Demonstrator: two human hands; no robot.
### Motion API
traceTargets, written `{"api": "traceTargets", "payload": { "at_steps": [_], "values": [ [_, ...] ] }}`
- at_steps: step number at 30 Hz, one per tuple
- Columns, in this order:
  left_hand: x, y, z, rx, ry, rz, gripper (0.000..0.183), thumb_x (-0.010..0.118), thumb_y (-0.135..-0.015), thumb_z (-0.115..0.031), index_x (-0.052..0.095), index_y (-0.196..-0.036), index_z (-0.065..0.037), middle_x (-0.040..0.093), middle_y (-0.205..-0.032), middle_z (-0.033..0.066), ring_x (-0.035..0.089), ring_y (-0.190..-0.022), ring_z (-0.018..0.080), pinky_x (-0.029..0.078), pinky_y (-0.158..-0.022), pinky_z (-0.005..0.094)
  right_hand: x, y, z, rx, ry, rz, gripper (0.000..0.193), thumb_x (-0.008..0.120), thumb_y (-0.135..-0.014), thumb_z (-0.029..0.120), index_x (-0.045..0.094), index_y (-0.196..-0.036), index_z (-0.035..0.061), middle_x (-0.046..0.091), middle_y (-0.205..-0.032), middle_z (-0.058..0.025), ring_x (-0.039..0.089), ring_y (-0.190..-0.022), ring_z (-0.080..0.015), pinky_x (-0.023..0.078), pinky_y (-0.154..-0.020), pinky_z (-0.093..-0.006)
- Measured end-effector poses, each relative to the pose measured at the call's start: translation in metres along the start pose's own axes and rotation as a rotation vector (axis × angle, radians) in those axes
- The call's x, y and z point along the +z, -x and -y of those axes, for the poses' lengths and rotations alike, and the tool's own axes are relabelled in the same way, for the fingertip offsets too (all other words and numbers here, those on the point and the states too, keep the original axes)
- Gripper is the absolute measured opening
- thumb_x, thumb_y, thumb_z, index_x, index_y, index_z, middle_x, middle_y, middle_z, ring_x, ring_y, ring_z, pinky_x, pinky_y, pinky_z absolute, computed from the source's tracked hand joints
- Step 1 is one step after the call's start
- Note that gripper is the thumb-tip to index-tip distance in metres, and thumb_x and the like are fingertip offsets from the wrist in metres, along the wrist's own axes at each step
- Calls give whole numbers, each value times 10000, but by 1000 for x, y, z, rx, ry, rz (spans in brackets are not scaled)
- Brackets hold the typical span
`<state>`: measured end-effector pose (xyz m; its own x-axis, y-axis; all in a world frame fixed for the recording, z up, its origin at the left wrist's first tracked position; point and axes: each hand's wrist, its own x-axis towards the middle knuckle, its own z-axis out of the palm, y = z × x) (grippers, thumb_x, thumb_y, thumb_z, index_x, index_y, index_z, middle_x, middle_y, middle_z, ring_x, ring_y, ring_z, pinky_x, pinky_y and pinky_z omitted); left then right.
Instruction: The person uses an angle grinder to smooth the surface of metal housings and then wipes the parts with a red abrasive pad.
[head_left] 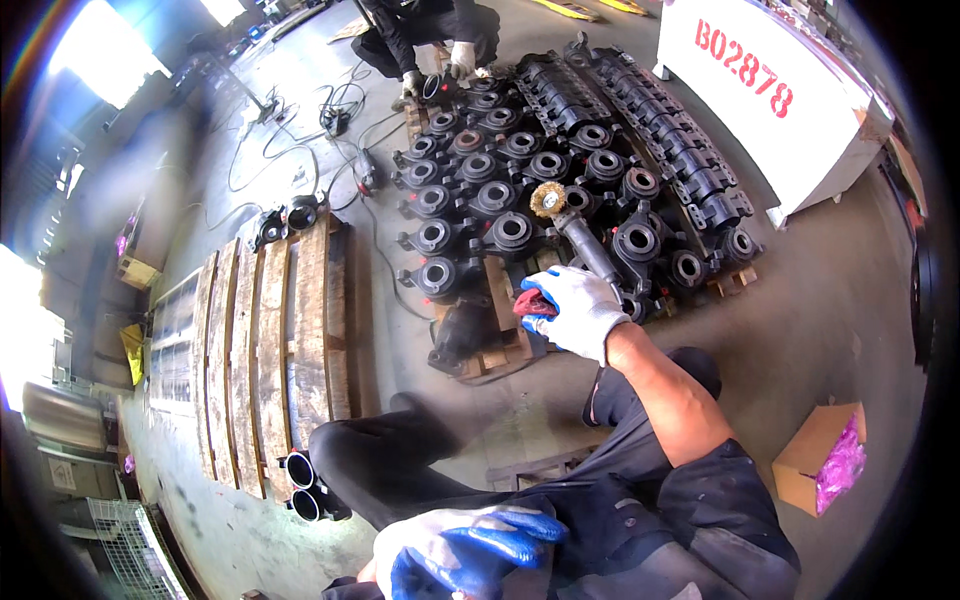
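My right hand (578, 302), in a white and blue work glove, reaches forward over the near edge of the black metal parts. Its fingers are closed around a crumpled red rag (535, 303). Just beyond it a power grinder (588, 248) with a brass-coloured wire brush (548, 199) lies on the parts. Around the grinder stand several black castings with round bores (511, 231). My left hand (465, 550), gloved alike, is low at my lap with its fingers stretched to the right; I see nothing in it, and its palm is hidden.
Across the parts another person (432, 40) crouches, gloved hands on a casting. Left is a wooden pallet (270, 350) with black parts at its ends. Long black castings (660, 130) and a white box (770, 95) stand right. Cables (340, 110) cross the floor; a carton (800, 470) sits lower right.
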<state>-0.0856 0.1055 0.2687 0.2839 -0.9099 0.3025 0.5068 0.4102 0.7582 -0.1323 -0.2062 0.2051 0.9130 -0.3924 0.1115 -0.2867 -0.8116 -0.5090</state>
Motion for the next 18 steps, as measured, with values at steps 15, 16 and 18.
{"api": "traceTargets", "payload": {
  "at_steps": [15, 16, 18],
  "values": [
    [-17, -6, 5, 35, 40, -89, 586, 477, -1029, -520, 574, -1348, -37, 560, -1395, 157, 513, -1356, 390, 356, -1181, 563, -3, 3, 1, 5, 33, 31, 455, 836, -829, 329, 692, -1217, 140, 712, -1117, -110, 696, -1056, -336, 561, -911, -435],
    [-19, -6, 6, 35, 51, -87, 591, 468, -1032, -524, 566, -1359, -41, 553, -1407, 154, 506, -1364, 388, 351, -1185, 562, -3, 3, 0, 10, 36, 37, 458, 837, -828, 328, 691, -1219, 140, 712, -1117, -110, 695, -1056, -336, 561, -911, -436],
    [-13, -9, -3, 33, 23, -98, 603, 451, -1037, -533, 551, -1381, -48, 538, -1430, 148, 492, -1381, 384, 341, -1192, 561, -5, 0, 6, -2, 11, 36, 464, 838, -827, 327, 691, -1225, 141, 712, -1116, -110, 695, -1058, -335, 561, -913, -437]
  ]
}}
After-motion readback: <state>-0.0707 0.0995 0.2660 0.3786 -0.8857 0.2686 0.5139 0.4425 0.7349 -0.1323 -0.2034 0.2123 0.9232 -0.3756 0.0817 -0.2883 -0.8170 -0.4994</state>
